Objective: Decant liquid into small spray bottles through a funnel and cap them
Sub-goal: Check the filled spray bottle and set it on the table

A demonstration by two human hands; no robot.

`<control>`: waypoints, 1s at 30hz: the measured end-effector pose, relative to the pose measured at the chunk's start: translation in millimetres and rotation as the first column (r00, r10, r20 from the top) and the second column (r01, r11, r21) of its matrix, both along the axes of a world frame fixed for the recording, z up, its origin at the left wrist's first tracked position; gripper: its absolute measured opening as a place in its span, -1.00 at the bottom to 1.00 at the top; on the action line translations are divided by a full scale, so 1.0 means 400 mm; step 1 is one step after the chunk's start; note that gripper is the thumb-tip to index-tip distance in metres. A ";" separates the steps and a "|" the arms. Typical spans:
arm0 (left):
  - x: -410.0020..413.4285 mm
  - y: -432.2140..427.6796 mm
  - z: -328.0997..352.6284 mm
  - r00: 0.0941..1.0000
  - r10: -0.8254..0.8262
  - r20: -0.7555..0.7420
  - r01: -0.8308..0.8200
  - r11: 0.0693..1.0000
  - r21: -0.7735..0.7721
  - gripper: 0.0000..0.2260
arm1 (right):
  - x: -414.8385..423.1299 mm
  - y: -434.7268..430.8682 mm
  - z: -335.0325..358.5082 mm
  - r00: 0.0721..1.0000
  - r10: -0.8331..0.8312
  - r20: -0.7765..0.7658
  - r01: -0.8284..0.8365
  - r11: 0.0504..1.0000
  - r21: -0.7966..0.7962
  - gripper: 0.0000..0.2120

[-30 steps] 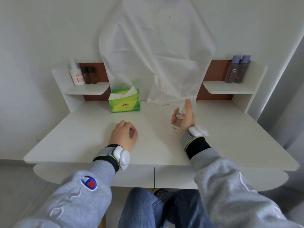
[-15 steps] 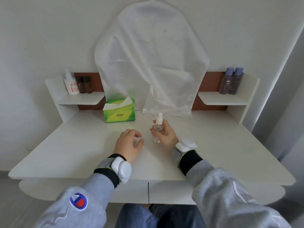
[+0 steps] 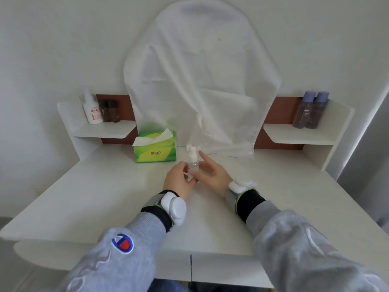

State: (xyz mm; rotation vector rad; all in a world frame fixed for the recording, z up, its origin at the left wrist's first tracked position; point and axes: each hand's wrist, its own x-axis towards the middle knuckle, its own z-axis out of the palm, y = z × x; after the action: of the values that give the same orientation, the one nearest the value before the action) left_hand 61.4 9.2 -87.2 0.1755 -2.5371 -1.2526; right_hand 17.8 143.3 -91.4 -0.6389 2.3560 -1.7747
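A small clear spray bottle [image 3: 193, 165] with a white spray head stands upright on the white desk [image 3: 105, 197], near its middle. My left hand [image 3: 179, 181] comes in from the left and its fingers curl round the bottle's lower body. On the bottle's right side lies my right hand [image 3: 212, 174], its fingers stretched out, the index finger pointing up past the spray head and the thumb at the bottle's base. No funnel shows.
A green tissue box [image 3: 155, 148] sits behind and to the left. A clear plastic bag [image 3: 223, 144] lies at the back under a white cloth cover [image 3: 200, 70]. The left shelf carries a white bottle [image 3: 92, 110] and two brown ones; the right shelf has two purple-capped bottles [image 3: 310, 111].
My right hand brought the spray bottle down and towards the desk's middle, then loosened its fingers. My left hand moved right and took hold of the bottle. The camera tilted down.
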 end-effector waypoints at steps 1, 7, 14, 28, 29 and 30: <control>-0.017 -0.006 0.002 1.000 0.016 0.001 -0.016 1.000 -0.021 -0.76 | -0.009 -0.002 0.003 0.997 -0.068 0.029 0.069 0.997 -0.041 -0.34; -0.116 -0.030 -0.003 0.993 0.118 0.023 -0.116 0.990 -0.074 -0.72 | -0.048 -0.013 0.014 0.953 -0.226 0.201 0.290 0.871 -0.395 -0.74; -0.204 -0.019 0.004 0.990 0.141 0.017 -0.140 0.989 -0.046 -0.76 | -0.106 -0.007 -0.005 0.794 -0.592 -0.140 0.547 0.796 -0.259 -0.86; -0.268 0.010 0.006 0.986 0.162 0.042 -0.154 0.976 -0.157 -0.69 | -0.141 0.021 0.000 0.941 -0.204 -0.269 0.304 0.860 0.411 -0.65; -0.269 0.009 0.007 0.986 0.162 0.047 -0.151 0.973 -0.172 -0.69 | -0.139 0.020 0.002 0.941 -0.206 -0.269 0.304 0.862 0.405 -0.65; -0.272 0.008 0.009 0.985 0.162 0.054 -0.149 0.972 -0.183 -0.70 | -0.137 0.019 0.003 0.939 -0.216 -0.267 0.310 0.867 0.389 -0.65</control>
State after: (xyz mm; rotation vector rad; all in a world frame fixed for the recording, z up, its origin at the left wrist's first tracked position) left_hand -47.3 12.2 -83.7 0.3750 -2.6195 -0.9711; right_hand -37.0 150.8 -90.0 -0.4772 2.9777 -1.2388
